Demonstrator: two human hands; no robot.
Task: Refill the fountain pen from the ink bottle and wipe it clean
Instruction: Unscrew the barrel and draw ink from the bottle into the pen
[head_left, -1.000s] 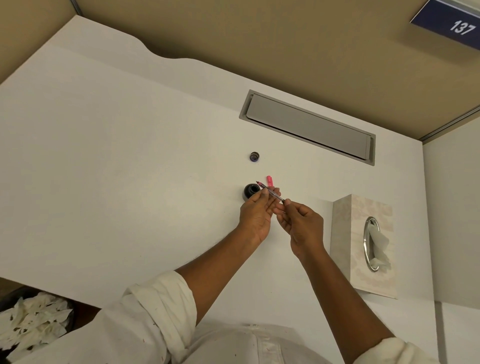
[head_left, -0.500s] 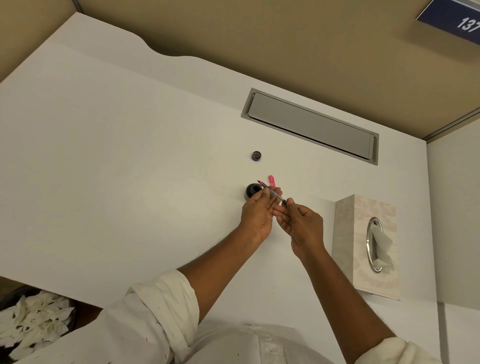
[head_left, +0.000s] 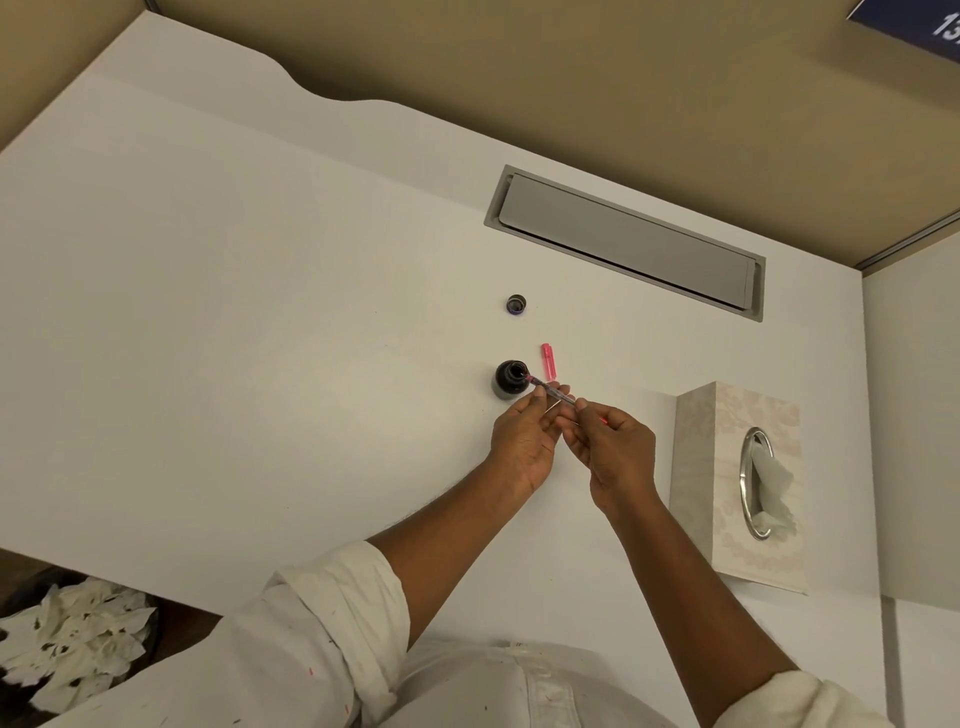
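1. Fountain pen (head_left: 550, 391): clear-bodied, slanted, pinched at both ends. Nib end just beyond the left fingertips, at or inside the bottle mouth; depth too small to tell.
2. Left hand (head_left: 524, 441): fingers curled narrow, thumb and fingertips gripping the forward part of the pen.
3. Right hand (head_left: 613, 447): fingers curled narrow, pinching the rear end of the pen, presumably at the filling knob.
4. Ink bottle (head_left: 510, 379): dark, uncapped, upright, just ahead of the left fingertips, not held.
5. Bottle lid (head_left: 516, 304): well beyond the fingertips, past the bottle.
6. Pink pen cap (head_left: 547, 360): lying flat, just beyond the fingers, beside the bottle.
7. Tissue box (head_left: 737, 488): to the right of the right hand, apart, one sheet standing out of the slot.
8. Bin of crumpled tissues (head_left: 78, 639): far behind the left wrist, below the desk edge.

Step judged in hand: drawing ink.

Handling notes: sink the nib fully under the ink; hold the forward pinch steady and turn only at the rear; work slowly to avoid taking in air; avoid levering against the unheld bottle, likely to tip; lift straight out, let the drop fall inside, then reach right for a tissue.
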